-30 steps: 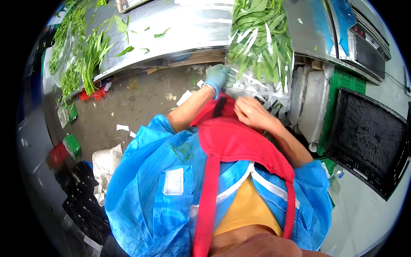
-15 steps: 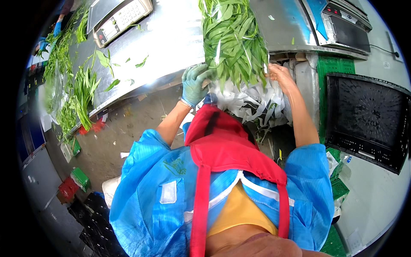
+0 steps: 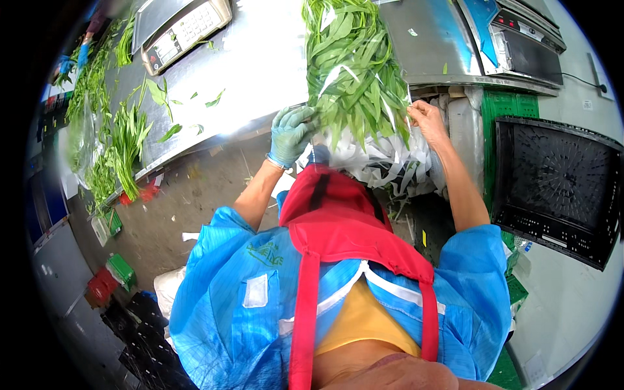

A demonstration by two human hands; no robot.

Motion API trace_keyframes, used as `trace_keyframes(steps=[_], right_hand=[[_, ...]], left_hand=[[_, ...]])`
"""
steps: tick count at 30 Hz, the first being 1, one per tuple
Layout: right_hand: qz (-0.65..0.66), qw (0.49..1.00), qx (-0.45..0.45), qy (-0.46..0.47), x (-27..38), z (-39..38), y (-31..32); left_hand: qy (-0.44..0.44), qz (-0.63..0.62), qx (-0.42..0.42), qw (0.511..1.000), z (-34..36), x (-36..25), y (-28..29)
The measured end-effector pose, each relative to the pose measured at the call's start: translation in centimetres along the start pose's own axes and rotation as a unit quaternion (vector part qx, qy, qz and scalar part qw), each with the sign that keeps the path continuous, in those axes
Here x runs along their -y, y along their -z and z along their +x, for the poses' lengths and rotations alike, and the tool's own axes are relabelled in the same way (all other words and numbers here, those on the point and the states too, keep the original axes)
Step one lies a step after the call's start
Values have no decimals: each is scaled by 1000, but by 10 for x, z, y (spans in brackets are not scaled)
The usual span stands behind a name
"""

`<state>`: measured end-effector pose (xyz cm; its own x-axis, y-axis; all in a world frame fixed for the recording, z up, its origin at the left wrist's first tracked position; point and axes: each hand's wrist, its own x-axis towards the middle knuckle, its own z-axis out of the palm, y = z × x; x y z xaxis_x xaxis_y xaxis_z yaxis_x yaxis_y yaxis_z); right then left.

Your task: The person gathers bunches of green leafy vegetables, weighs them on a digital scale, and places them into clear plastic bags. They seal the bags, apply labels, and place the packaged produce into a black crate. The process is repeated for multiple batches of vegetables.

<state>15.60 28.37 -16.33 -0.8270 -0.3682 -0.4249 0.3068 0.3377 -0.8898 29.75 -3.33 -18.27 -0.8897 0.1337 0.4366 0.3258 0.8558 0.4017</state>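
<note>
A bundle of long green leafy vegetables [image 3: 351,71] lies in a clear plastic bag [image 3: 408,91] at the table's near edge, its leaf tips hanging over toward me. At the bag's left corner, my left hand [image 3: 290,136] in a pale green glove has its fingers closed on the plastic. My bare right hand [image 3: 427,121] pinches the bag's opposite edge between thumb and fingers. The leaves lie between the two hands, and neither hand grips them directly.
A scale [image 3: 185,32] stands on the metal table [image 3: 260,58], with loose greens [image 3: 130,140] to its left. A machine [image 3: 523,45] sits at the far right. Below it are a black crate [image 3: 559,182] and green crates [image 3: 504,104]. White plastic strips [image 3: 403,162] hang under the table.
The bagged greens have slid a little toward me and their leaves have shifted. Both hands have come slightly nearer with the bag's edge, still holding it.
</note>
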Motion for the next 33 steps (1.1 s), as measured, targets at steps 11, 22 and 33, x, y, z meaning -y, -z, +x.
trace_keyframes(steps=[11,22,33], right_hand=[[-501,779,-31,376,19,-15,22],[-372,818,101,427,25,-3,2],[-26,978,-125,164,42,40,-40]], left_hand=[[-41,-23,42,998,6,5,18],[-56,-53,94,993,6,20,37],[323,-315,-70,890,48,34,13]])
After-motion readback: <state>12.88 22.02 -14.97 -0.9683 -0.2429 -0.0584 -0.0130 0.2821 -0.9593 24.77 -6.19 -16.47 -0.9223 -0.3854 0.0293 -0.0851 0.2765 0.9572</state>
